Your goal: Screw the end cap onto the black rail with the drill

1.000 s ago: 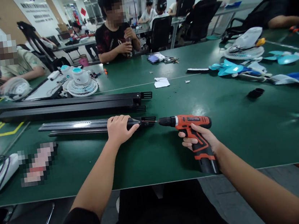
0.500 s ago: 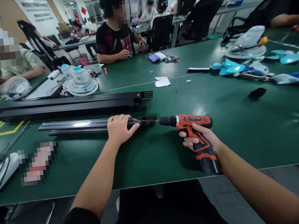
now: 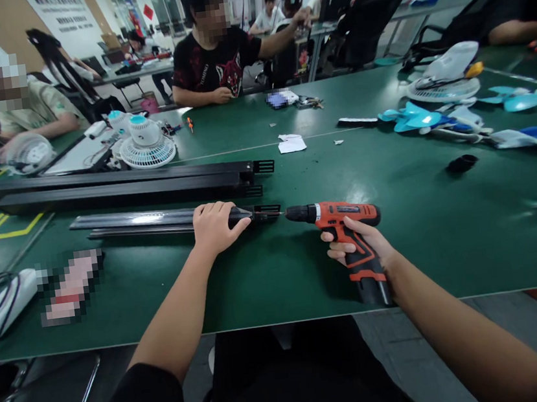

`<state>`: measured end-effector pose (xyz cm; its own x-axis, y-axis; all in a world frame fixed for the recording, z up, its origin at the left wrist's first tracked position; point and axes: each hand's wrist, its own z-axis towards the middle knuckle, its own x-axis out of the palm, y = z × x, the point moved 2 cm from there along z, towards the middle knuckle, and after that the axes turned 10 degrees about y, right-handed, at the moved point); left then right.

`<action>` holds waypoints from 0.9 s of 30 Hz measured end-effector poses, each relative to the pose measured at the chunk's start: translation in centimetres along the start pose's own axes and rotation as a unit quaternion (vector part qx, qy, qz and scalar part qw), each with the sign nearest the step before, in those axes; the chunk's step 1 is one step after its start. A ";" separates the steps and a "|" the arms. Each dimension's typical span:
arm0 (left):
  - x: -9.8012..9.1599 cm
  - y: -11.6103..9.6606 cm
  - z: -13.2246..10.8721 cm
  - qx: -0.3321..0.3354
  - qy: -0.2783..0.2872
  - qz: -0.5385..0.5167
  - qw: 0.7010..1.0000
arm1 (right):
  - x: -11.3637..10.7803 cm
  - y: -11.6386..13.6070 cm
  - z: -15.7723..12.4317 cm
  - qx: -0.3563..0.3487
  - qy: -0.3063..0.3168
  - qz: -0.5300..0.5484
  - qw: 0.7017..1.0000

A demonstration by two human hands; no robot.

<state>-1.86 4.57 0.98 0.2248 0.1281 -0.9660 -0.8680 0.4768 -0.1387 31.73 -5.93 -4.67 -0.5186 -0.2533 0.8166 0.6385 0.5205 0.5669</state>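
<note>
Rail [image 3: 153,220], black, long and slim, lying flat on the green surface [image 3: 448,231] and running leftward from under the left hand [image 3: 215,226]. The left fingers [image 3: 211,209] are curled over its top near the right end, with the thumb along the near side, pressing it down. Just right of those fingers the rail ends in a short ribbed end piece [image 3: 266,212], like a small comb. The rail looks stiff and smooth and is probably light for its length. It may slide or swing on the slick surface unless pinned close to the end, as here. A grip near the middle would suit lifting it.

The right hand [image 3: 359,245] is closed around the handle of a cordless drill [image 3: 344,218], which has an orange body, a black grip and a black battery base low near the surface edge. The right fingers [image 3: 336,254] wrap the grip; whether one presses the trigger cannot be told. The dark chuck points left, toward the left fingers, and the thin bit reaches the end piece, though actual contact is too fine to tell. The drill looks compact, hard-shelled and bottom-heavy, and is best held by its grip.

Beyond the left fingers lie two longer black rails [image 3: 115,187], parallel, with similar ribbed ends. Farther off stand small white desk fans [image 3: 147,147], and other people sit across the surface.
</note>
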 end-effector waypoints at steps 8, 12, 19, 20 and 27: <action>0.1 0.0 0.0 0.006 -0.008 0.006 1.000 | -0.6 0.0 -0.2 0.013 -0.006 -0.016 1.000; 0.0 0.0 0.0 0.006 -0.007 0.009 1.000 | -0.4 0.0 -0.1 0.008 -0.009 -0.013 1.000; -0.2 -0.2 -0.1 0.004 -0.003 0.007 1.000 | 0.0 0.0 -0.1 -0.003 -0.012 0.006 1.000; -0.2 -0.2 0.0 0.004 -0.002 0.008 1.000 | 0.0 0.0 -0.1 -0.002 -0.013 0.007 1.000; -0.2 -0.1 0.0 0.005 0.000 0.011 1.000 | 0.2 -0.1 -0.1 0.001 -0.020 0.011 1.000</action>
<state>-1.81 4.48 1.15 0.2051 0.1395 -0.9688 -0.8682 0.4828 -0.1143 31.69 -6.10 -4.55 -0.5258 -0.2091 0.8245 0.6495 0.5273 0.5478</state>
